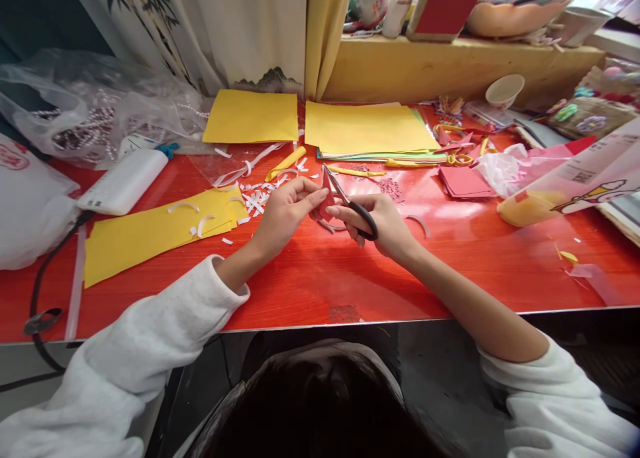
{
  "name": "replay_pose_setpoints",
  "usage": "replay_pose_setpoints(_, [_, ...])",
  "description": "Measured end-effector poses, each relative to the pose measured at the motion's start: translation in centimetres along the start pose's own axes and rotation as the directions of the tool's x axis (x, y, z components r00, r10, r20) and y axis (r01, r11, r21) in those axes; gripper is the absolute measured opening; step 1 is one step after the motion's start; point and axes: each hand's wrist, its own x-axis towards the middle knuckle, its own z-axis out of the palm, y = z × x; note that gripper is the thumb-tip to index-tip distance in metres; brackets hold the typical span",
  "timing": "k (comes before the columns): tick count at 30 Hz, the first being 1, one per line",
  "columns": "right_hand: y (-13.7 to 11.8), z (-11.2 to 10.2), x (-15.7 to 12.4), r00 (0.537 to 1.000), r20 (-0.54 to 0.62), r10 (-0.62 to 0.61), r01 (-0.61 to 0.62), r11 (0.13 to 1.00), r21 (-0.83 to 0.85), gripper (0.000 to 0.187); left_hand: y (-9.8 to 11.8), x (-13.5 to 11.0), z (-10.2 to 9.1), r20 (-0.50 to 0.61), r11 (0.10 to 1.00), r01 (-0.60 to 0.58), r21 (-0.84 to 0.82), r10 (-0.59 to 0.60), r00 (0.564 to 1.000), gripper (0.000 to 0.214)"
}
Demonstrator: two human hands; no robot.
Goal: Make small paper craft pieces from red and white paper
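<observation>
Between my hands, above the middle of the red table, is a small piece of red paper (327,203). My left hand (287,211) pinches it between thumb and fingers. Black-handled scissors (364,219) are gripped in my right hand (384,226), their blades pointing up and away, right beside the red paper. Whether the blades touch the paper I cannot tell. Part of the paper is hidden behind my fingers. White paper scraps (256,199) lie scattered just left of my left hand, and a curled strip (419,226) rests to the right of my right hand.
Yellow sheets (370,126) are stacked at the back, with yellow strips (160,228) at left. A white power bank (124,181) with a black cable lies near plastic bags. On the right are red paper squares (465,182) and a drink cup (530,205). The table's front edge runs below my forearms.
</observation>
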Motion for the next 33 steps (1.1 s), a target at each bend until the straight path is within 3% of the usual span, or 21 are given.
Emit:
replay_pose_setpoints(7, [0.3,-0.8,0.3,0.999,-0.023,-0.040,0.040,0.999,-0.032,0.048,0.4,0.7,-0.8,-0.033,0.995,-0.073,0.075,0.075,0.997,0.012])
replay_pose_setpoints(14, [0.3,-1.4,0.7,0.999,-0.043,-0.023,0.022,0.999,-0.035,0.046,0.1,2.2,-3.0,-0.034,0.972,-0.098,0.213,0.107,0.994,0.012])
replay_pose_setpoints(20, [0.1,-3.0,1.4,0.990,-0.128,-0.058,0.069,0.994,0.082,0.037,0.5,3.0,-4.4,-0.042,0.938,-0.154,0.310,0.175,0.984,0.012])
replay_pose_setpoints(23, [0.2,-3.0,1.5,0.996,-0.069,-0.062,0.069,0.993,0.101,0.038,0.8,2.9,-4.3,-0.038,0.946,-0.135,0.293,0.153,0.988,0.012])
replay_pose_setpoints(27, [0.3,-2.6,1.4,0.993,0.093,-0.074,0.061,0.989,0.137,0.048,1.0,2.8,-4.1,-0.037,0.944,-0.129,0.304,0.147,0.988,0.013])
replay_pose_setpoints(33, [0.3,-2.2,1.3,0.990,0.137,0.026,-0.015,0.996,-0.083,0.045,0.8,2.8,-3.9,-0.094,0.958,-0.145,0.249,0.173,0.980,0.017])
